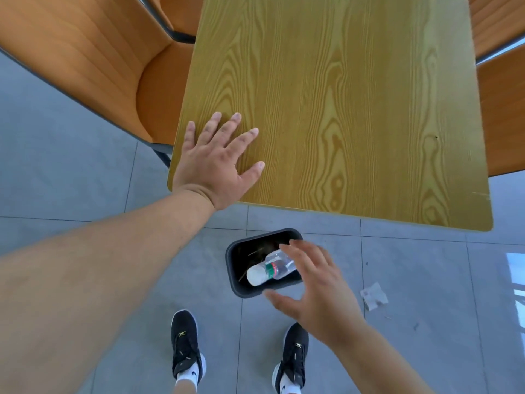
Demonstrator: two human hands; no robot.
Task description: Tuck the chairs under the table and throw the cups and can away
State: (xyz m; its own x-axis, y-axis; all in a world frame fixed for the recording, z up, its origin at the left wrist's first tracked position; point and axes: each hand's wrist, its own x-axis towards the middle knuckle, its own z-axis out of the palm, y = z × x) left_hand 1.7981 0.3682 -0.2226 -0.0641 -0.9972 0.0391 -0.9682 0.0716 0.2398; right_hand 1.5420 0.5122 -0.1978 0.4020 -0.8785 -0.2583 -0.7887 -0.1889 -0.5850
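Observation:
My left hand (218, 163) lies flat, fingers spread, on the near left corner of the wooden table (355, 109). My right hand (315, 282) hovers open over a small black bin (235, 282) on the floor below the table's near edge. A clear plastic bottle (270, 270) with a white cap and a red-green label lies tilted across the bin's mouth, just off my fingertips. An orange chair (93, 58) stands at the table's left side, its seat partly under the top. Parts of two more orange chairs (502, 115) show at the right edge.
Grey floor tiles surround the table. A crumpled scrap of paper (374, 295) lies on the floor to the right of the bin. My two black shoes (186, 345) stand just behind the bin.

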